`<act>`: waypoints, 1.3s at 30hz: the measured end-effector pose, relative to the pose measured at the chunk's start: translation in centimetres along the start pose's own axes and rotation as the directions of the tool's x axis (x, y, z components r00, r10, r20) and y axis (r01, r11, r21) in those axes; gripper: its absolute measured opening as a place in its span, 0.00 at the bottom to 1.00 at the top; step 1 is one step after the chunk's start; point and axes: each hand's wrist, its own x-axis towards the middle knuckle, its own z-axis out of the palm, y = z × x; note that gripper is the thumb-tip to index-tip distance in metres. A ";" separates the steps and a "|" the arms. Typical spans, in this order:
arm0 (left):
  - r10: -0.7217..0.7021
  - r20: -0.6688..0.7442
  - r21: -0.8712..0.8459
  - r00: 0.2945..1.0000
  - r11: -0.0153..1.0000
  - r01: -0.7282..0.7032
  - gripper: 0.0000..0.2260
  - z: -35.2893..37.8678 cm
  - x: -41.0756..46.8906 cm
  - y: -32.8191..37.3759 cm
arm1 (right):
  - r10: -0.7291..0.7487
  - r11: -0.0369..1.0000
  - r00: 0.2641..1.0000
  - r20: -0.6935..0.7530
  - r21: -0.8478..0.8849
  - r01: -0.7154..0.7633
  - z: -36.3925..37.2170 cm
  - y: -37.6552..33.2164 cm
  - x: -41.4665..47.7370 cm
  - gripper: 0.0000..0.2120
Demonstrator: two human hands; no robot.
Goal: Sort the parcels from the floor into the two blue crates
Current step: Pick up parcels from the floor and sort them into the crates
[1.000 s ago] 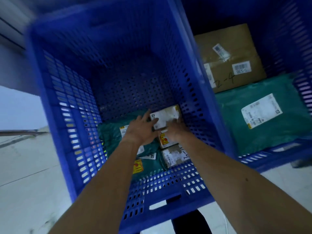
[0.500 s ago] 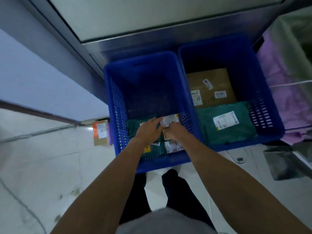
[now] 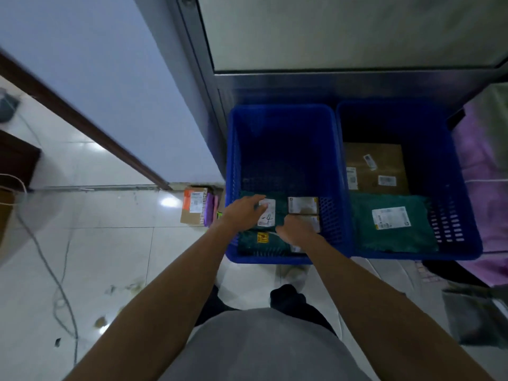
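Observation:
The left blue crate (image 3: 283, 112) holds a green bag (image 3: 275, 243) with a yellow sticker and a label marked "-4", plus small white-labelled parcels (image 3: 302, 205) stacked along its right wall. My left hand (image 3: 244, 211) hovers over the green bag with fingers spread and nothing in it. My right hand (image 3: 295, 232) sits just below the top small parcel, fingers loosely curled, gripping nothing that I can see. The right blue crate (image 3: 412, 255) contains a brown carton (image 3: 376, 169) at the back and a green bag (image 3: 390, 224) in front.
A small brown box with an orange label (image 3: 193, 204) lies on the white tiled floor left of the left crate, beside purple packets (image 3: 210, 209). A cable (image 3: 59, 284) trails across the floor at left. Purple fabric (image 3: 483, 160) lies to the right. A metal door frame stands behind the crates.
My head has pulled back and up, so both crates look smaller. Both hands have let go of the small white parcel, which now lies in the left crate.

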 end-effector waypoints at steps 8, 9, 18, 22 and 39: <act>-0.042 -0.008 -0.249 0.999 0.968 0.039 0.19 -3.0 -1.6 -12.7 | 0.050 0.998 0.996 -0.077 -0.027 -0.052 6.2 -8.2 1.5 0.12; -0.032 -0.004 -0.289 0.999 0.957 0.030 0.18 -3.6 -1.6 -14.5 | 0.064 0.998 0.992 -0.111 -0.020 -0.067 7.3 -9.6 1.4 0.11; -0.048 0.122 -0.343 0.991 0.935 0.087 0.19 -5.7 -1.1 -29.7 | 0.143 0.989 0.959 -0.246 -0.009 -0.150 17.3 -18.6 1.8 0.15; -0.090 0.177 -0.326 0.980 0.934 0.145 0.16 -5.7 0.3 -33.6 | 0.149 0.988 0.968 -0.200 -0.013 -0.155 19.9 -21.2 3.9 0.15; -0.096 0.235 -0.365 0.967 0.914 0.179 0.21 7.9 18.9 -42.9 | 0.328 0.844 0.942 0.074 0.425 -0.327 32.4 -20.5 27.8 0.14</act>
